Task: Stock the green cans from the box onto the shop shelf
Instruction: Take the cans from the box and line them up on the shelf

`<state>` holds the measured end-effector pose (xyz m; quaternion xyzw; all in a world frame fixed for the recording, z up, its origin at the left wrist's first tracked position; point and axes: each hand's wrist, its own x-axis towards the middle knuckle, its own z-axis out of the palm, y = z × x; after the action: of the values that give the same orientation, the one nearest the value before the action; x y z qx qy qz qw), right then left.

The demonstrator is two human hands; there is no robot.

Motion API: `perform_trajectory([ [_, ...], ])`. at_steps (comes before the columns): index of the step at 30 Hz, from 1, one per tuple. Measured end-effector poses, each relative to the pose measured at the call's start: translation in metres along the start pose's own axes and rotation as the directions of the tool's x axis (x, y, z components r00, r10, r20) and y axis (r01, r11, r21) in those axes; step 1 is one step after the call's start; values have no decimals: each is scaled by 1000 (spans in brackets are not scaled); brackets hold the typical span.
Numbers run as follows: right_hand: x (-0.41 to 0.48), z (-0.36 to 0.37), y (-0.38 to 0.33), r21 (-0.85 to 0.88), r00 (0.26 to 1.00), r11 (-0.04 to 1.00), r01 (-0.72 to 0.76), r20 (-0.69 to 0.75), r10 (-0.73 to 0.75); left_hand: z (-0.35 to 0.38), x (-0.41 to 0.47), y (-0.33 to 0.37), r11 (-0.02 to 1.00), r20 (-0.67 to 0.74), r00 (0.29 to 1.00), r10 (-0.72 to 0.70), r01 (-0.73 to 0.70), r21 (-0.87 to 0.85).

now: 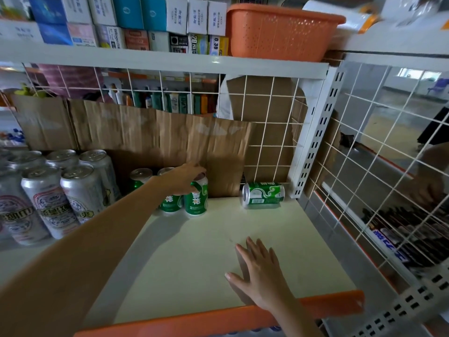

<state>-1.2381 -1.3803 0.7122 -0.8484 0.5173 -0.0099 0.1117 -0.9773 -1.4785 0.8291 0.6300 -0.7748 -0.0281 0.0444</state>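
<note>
Three green cans stand upright at the back of the pale shelf [194, 263]. My left hand [185, 177] reaches in and grips the top of the rightmost upright green can [196, 199]. Behind my wrist stand a second green can [170, 203] and a third green can [139, 178]. Another green can [263, 193] lies on its side at the back right corner. My right hand [260, 273] rests flat on the shelf near its orange front edge, fingers straight, holding nothing. The box is not in view.
Several tall silver cans [60, 190] stand at the shelf's left. Brown cardboard [145, 135] lines the wire back. A white wire side panel [364, 178] closes the right. An orange basket [279, 32] and small boxes sit on the shelf above.
</note>
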Motion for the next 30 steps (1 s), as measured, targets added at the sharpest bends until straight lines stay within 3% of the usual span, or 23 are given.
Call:
perform_trajectory([
  [21, -1, -4, -2, 15, 1000, 1000, -3, 9, 3, 9, 2, 1, 985, -42, 999, -31, 38, 166],
  [26, -1, -4, -2, 27, 1000, 1000, -10, 11, 9, 14, -14, 13, 973, -239, 970, -35, 87, 212],
  [30, -1, -3, -2, 34, 1000, 999, -19, 12, 18, 29, -45, 30, 987, -396, 914, 89, -28, 158],
])
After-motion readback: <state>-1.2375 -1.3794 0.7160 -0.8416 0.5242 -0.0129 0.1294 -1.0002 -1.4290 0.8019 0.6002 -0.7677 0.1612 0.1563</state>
